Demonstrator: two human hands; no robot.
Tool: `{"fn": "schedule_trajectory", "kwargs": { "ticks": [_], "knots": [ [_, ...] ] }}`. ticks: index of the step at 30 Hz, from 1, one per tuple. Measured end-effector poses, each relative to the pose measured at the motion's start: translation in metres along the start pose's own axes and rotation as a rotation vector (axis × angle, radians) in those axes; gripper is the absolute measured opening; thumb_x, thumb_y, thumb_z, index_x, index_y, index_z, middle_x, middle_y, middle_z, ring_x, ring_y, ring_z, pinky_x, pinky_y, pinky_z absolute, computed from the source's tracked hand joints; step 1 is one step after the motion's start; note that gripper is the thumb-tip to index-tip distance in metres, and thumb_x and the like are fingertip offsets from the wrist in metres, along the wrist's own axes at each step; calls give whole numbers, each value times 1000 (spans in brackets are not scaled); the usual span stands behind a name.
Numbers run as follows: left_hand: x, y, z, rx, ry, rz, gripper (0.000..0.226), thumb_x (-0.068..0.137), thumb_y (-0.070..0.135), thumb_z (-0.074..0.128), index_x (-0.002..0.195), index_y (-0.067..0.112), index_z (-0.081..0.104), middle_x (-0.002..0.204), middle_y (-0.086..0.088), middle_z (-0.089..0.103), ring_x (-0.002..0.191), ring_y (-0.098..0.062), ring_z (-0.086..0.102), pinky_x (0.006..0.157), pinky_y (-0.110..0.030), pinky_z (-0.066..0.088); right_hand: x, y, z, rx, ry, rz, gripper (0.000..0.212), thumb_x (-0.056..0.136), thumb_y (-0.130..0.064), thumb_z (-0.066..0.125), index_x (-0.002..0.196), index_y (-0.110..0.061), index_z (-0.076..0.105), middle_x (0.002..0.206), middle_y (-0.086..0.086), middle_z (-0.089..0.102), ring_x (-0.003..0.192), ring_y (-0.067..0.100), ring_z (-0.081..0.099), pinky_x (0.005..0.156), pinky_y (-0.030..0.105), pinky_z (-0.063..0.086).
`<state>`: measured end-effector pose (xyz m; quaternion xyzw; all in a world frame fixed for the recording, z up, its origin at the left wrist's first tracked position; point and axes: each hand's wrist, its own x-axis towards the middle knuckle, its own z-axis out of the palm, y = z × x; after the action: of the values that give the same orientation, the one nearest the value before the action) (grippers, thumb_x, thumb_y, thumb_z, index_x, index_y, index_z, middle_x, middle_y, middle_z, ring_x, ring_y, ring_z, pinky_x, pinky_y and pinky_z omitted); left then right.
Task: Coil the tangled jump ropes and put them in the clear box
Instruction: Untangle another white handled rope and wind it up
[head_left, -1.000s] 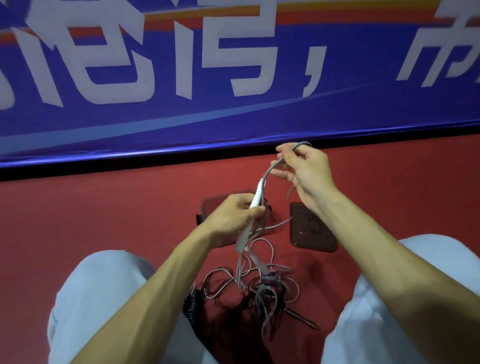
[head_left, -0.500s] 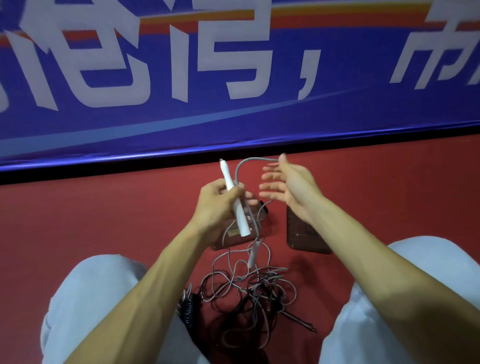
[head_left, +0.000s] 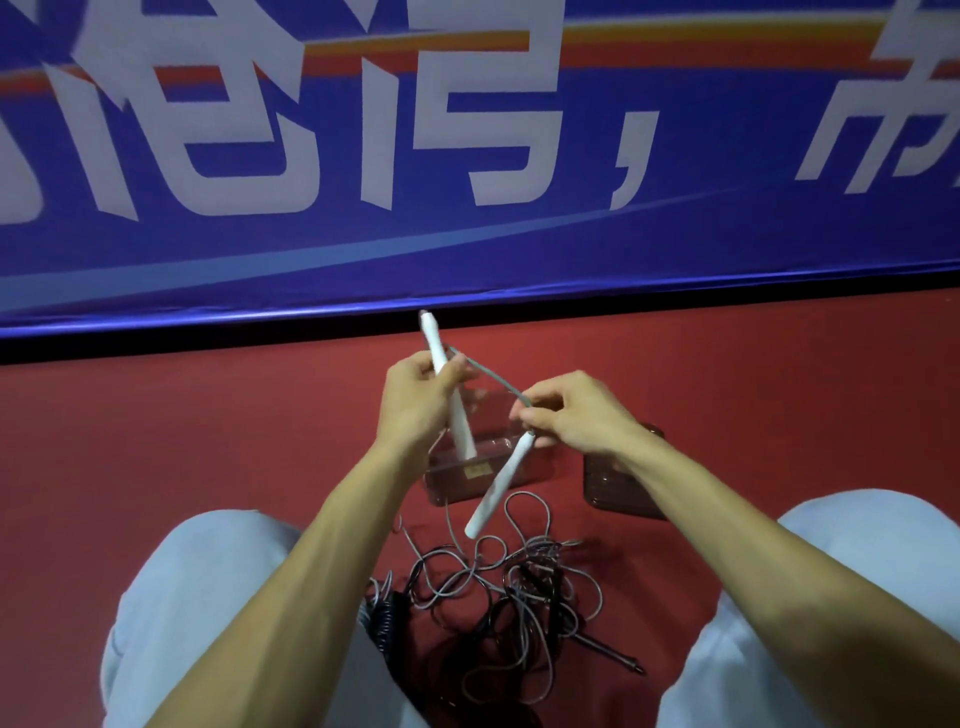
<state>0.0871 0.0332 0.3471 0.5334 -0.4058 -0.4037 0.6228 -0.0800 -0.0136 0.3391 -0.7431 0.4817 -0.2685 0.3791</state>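
My left hand (head_left: 415, 402) grips a white jump-rope handle (head_left: 435, 347) that points up and away. My right hand (head_left: 574, 413) pinches the grey cord (head_left: 493, 379) at the top of a second white handle (head_left: 496, 491), which hangs down to the left. The cord runs taut between the two hands. Below them a tangle of grey and black ropes (head_left: 509, 597) lies on the red floor between my knees. The clear box (head_left: 483, 470) stands on the floor behind the hands, partly hidden by them.
The box's clear lid (head_left: 618, 488) lies on the floor to the right of the box. A black coiled cord (head_left: 382, 618) and a dark handle (head_left: 613, 654) lie in the tangle. A blue banner wall (head_left: 467, 156) closes the far side.
My right hand, open half a second ago, now pinches the cord at the second handle and has lifted that handle off the pile. My left hand raised its handle slightly.
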Motion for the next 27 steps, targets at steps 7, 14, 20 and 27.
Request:
{"fn": "schedule_trajectory", "kwargs": {
  "ticks": [7, 14, 20, 27],
  "knots": [
    [0, -6, 0, 810, -293, 267, 27, 92, 24, 63, 68, 15, 53, 60, 7, 48, 54, -8, 39, 52, -23, 30, -4, -9, -21, 517, 144, 84, 12, 90, 2, 61, 78, 1, 64, 69, 12, 61, 53, 9, 65, 57, 22, 58],
    [-5, -7, 1, 922, -477, 282, 28, 96, 31, 59, 71, 25, 47, 61, 10, 52, 52, -4, 43, 50, -20, 31, -5, -13, -27, 844, 201, 207, 14, 89, 1, 63, 97, 12, 60, 79, 18, 64, 57, 17, 69, 58, 27, 59],
    [-12, -2, -2, 1107, -387, 428, 18, 98, 34, 52, 82, 31, 44, 71, 7, 53, 65, -20, 50, 57, -35, 36, -4, -7, -31, 337, 334, 200, 25, 82, -27, 75, 74, -8, 62, 66, 4, 61, 43, 10, 59, 45, 21, 50],
    [-17, 5, -4, 1179, -268, 611, 17, 94, 33, 55, 110, 35, 60, 86, 4, 51, 81, -20, 53, 64, -37, 45, 0, -9, -28, 125, 169, -101, 45, 94, -49, 52, 71, -15, 70, 64, -6, 65, 64, 10, 57, 70, 29, 44]
  ]
}}
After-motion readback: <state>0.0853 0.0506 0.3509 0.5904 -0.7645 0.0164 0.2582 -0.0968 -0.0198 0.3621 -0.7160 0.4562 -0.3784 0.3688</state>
